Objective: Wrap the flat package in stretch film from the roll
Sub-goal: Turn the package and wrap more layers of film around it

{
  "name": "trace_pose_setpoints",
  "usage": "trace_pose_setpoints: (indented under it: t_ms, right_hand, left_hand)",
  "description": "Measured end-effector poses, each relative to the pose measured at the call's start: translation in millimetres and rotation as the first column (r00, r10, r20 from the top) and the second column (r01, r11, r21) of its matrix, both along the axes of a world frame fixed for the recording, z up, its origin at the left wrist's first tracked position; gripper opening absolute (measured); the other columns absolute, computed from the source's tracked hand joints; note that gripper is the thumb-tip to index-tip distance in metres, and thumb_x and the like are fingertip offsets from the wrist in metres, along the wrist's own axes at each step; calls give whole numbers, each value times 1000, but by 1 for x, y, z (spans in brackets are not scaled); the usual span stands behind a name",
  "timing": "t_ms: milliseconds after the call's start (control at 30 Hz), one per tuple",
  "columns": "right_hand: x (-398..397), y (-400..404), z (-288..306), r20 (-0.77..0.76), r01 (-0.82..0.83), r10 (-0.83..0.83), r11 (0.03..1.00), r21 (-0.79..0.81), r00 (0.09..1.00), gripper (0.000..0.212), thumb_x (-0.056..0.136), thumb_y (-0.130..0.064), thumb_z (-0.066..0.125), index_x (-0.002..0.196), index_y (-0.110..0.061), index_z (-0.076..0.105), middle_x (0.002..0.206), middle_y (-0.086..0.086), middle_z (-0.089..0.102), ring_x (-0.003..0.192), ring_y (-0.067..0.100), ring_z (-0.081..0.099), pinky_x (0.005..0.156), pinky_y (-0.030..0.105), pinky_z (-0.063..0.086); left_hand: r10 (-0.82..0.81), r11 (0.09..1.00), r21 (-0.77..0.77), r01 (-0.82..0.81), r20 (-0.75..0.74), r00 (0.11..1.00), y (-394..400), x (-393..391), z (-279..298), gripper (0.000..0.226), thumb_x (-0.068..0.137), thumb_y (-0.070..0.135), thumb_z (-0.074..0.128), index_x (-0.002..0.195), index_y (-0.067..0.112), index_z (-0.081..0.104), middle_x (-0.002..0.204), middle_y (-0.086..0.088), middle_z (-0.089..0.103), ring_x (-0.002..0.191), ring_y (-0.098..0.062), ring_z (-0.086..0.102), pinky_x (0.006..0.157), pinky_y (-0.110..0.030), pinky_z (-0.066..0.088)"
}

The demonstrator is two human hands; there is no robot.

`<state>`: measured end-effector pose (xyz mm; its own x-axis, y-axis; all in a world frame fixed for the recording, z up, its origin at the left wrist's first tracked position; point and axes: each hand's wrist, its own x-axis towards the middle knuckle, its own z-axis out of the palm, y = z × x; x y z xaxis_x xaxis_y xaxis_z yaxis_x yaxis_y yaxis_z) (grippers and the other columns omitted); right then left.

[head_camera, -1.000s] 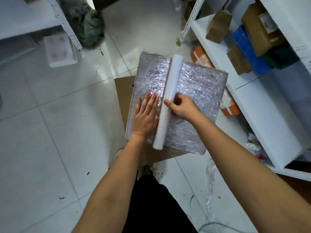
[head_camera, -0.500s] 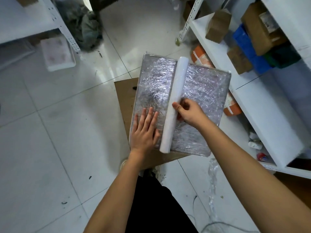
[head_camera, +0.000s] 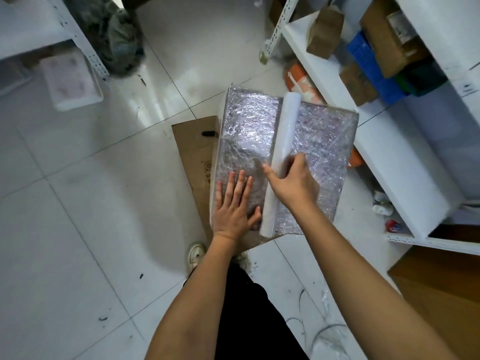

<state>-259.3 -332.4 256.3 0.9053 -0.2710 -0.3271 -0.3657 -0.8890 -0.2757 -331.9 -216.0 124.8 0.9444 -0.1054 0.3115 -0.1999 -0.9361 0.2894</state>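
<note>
Head view. The flat package, already sheathed in crinkled film, lies on a brown cardboard box standing on the white tiled floor. The roll lies lengthwise across the package. The left hand presses flat on the film, fingers straight and spread; the right hand grips the roll, fingers curled round it. White metal shelving at right holds cartons and a blue crate.

Left hand lower on the package, right hand and roll shifted rightward.
</note>
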Motion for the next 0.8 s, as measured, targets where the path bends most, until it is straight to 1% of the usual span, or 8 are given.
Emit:
trace_pose_setpoints:
  t_ms: [100,267,367,433,500,633,700,800]
  right_hand:
    - [3,-1,-1,-28,56,-56,998,-20,998,67,77,-63,61,116,-12,42,115,8,58,103,30,59,78,39,44]
    - [1,-18,3,-45,162,-161,986,38,986,77,65,-72,65,108,-11,45,106,5,62,97,29,61,82,44,49]
    - [-4,-33,6,-81,246,-243,968,39,967,76,66,-71,66,109,-10,46,103,4,62,97,29,60,75,36,45]
    - [-5,-45,7,-86,275,-271,960,46,959,74,66,-70,66,108,-12,47,103,4,63,97,28,59,72,34,41]
    - [-4,-55,8,-88,297,-290,951,81,953,69,67,-69,66,104,-14,50,98,1,63,96,26,60,73,34,41]
    - [2,-61,9,-121,264,-251,958,113,961,55,73,-64,65,95,-16,52,86,-2,58,87,24,58,70,32,39]
    - [4,-60,9,-116,230,-217,966,117,969,49,77,-61,64,92,-16,51,84,-2,57,84,23,57,66,30,35]
    - [5,-58,11,-72,176,-169,978,109,983,38,82,-53,63,94,-20,48,86,-4,56,88,24,58,66,29,34]
  left_hand:
    - [8,1000,-8,-7,28,1000,-1,0,-2,78,89,51,42,152,14,15,161,-4,-2,148,-23,4,120,-47,3]
    - [9,1000,-18,-9,-4,1000,-1,0,-2,74,91,55,38,149,12,25,161,-4,-3,148,-23,4,120,-46,4]
    - [1,1000,-5,-1,-28,1000,-2,-2,-3,70,93,55,30,150,14,22,161,-3,-5,148,-22,2,120,-45,2]
    - [2,1000,-3,-3,-29,1000,-3,-1,-3,71,93,53,31,152,15,17,161,-2,-6,148,-22,1,120,-45,2]
    - [11,1000,-7,-11,-31,999,-4,1,-2,73,90,51,37,152,15,17,161,-2,-4,148,-22,3,120,-45,4]
    - [13,1000,5,-12,-30,999,-2,4,-2,76,89,49,38,153,16,14,161,-3,-3,148,-23,3,120,-46,4]
    - [14,999,34,-13,-26,1000,1,6,-2,75,88,50,38,151,15,19,161,-4,1,148,-23,4,120,-47,6]
    - [15,996,90,-12,-34,999,-1,9,-2,75,87,50,42,149,12,26,158,-8,15,148,-26,6,119,-50,10]
